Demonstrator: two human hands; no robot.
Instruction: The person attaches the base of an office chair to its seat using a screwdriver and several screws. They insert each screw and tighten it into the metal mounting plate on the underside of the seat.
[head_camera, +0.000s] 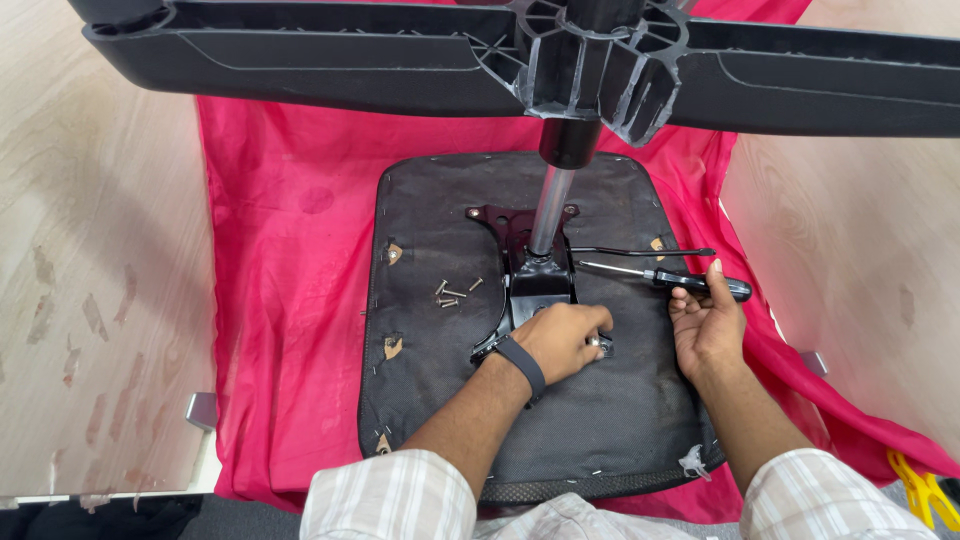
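Note:
An upturned office chair seat (450, 400) with a black underside lies on a pink cloth (280, 300). A black metal mounting plate (520, 270) with a chrome gas column (548, 210) rises from it to the black star base (400, 60) at the top. My left hand (562, 338), with a dark wristband, pinches a small bolt at the plate's near right corner. My right hand (705, 325) holds the black handle of a screwdriver (660, 276), its shaft pointing left toward the plate. Several loose bolts (452, 293) lie on the seat left of the plate.
A black lever (640, 251) sticks out to the right from the plate. The pale wood floor (90, 250) surrounds the cloth. A yellow plastic object (925, 490) lies at the bottom right corner. Torn fabric holes (392, 346) show along the seat's left side.

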